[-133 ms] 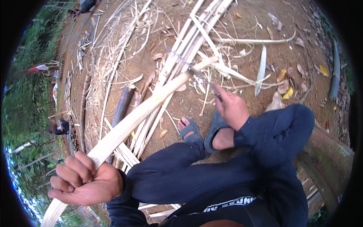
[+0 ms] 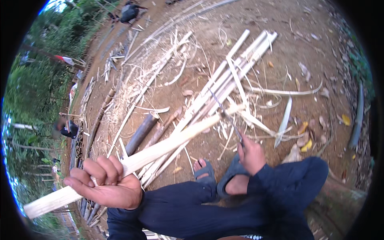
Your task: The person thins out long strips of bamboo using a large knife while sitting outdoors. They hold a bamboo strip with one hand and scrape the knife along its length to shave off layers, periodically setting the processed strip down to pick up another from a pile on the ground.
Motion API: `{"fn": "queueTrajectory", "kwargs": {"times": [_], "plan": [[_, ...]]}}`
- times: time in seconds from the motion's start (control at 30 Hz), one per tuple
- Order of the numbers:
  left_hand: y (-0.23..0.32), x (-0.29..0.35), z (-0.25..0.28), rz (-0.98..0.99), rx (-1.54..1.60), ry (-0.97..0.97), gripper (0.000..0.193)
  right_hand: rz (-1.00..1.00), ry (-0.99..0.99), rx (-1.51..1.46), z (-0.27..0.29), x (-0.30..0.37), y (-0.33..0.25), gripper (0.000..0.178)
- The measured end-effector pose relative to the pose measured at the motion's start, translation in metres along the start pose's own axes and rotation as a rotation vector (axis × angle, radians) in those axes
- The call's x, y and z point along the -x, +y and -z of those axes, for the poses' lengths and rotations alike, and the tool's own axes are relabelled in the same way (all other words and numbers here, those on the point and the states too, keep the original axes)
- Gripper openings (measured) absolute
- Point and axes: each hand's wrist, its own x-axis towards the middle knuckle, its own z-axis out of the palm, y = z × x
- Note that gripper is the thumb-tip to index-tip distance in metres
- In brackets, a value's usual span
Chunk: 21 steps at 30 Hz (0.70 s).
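My left hand (image 2: pixel 110 182) is closed around a long, pale bamboo strip (image 2: pixel 166 142), palm up. The strip slants from beyond that hand at lower left up to its far end near the middle of the view. In my right hand (image 2: pixel 252 155), in front of my right shin, the fingers are wrapped round the handle of a knife (image 2: pixel 216 100). Its thin dark blade points up and to the left, crossing the strip close to the far end. Whether the edge bites into the wood cannot be made out.
Below lies a bundle of pale split strips (image 2: pixel 256 56) on brown soil with curled shavings. A dark bamboo piece (image 2: pixel 142 134) lies left of it. My sandalled feet (image 2: pixel 204 170) are close under the knife. Two people (image 2: pixel 130 14) are farther off at left.
The view has tilted, so the ground and my feet sit lower in the picture. My left hand and the strip have shifted slightly right; the knife blade now shows more clearly.
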Motion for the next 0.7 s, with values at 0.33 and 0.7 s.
{"fn": "queueTrajectory", "kwargs": {"times": [0.33, 0.7], "plan": [[-0.010, -0.007, -0.001, 0.046, -0.043, 0.213, 0.038, -0.212, -0.130, -0.029, -0.027, 0.005, 0.064, 0.041], [-0.005, -0.008, 0.003, 0.055, -0.076, 0.201, 0.041, 0.032, 0.023, 0.048, -0.012, 0.005, 0.009, 0.045]]}}
